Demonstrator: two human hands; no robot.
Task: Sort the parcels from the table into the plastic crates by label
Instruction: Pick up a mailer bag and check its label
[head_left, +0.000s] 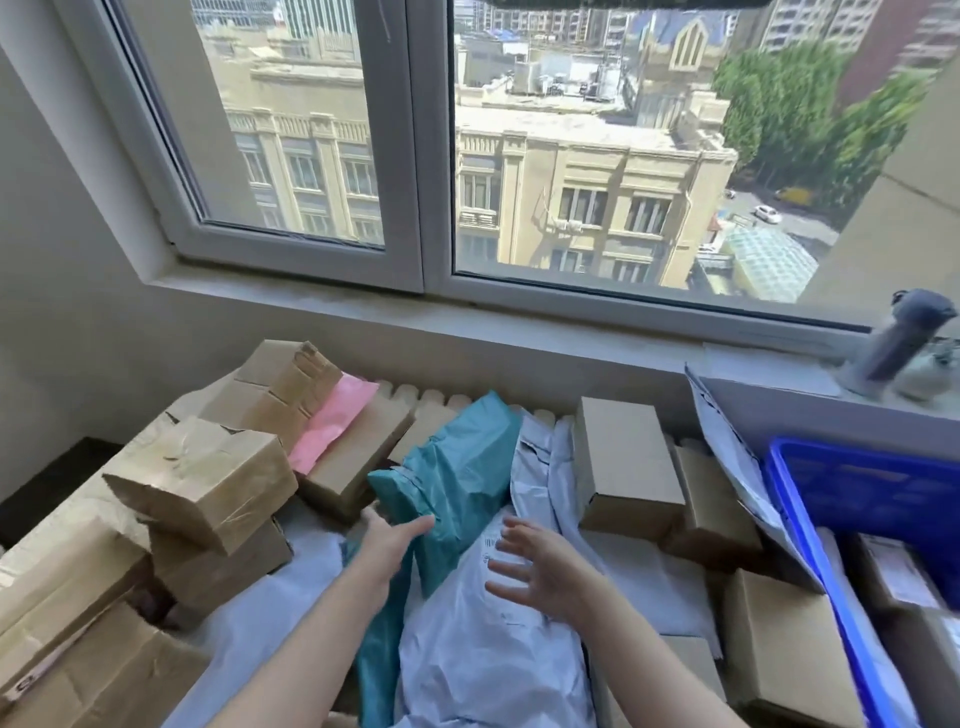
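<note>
**Pick in progress: teal mailer under the left hand, not yet lifted**

Step in hand: choosing and seizing the next parcel from the heap.

The left hand (392, 543) is extended, fingers straight and thumb apart. Its fingertips touch the near edge of the teal poly mailer (457, 467), and no grip is closed round it. The right hand (545, 569) has its fingers spread and holds nothing. It is over the pale poly mailer (467, 649), near a printed barcode; whether it touches cannot be told.

The teal mailer lies mid-heap, propped on the pale mailer, with the taped brown box (202, 483) to its left and the plain carton (623, 457) to its right. The blue plastic crate (810, 545) stands at the right edge and already holds parcels.

Assessment: sorting appears far from complete, as many parcels remain. No label is visible on the teal mailer. The next move calls for closing the left hand on it, lifting it free, and turning it to find the label before choosing a crate. The soft bag may sag or drag its neighbours.
</note>
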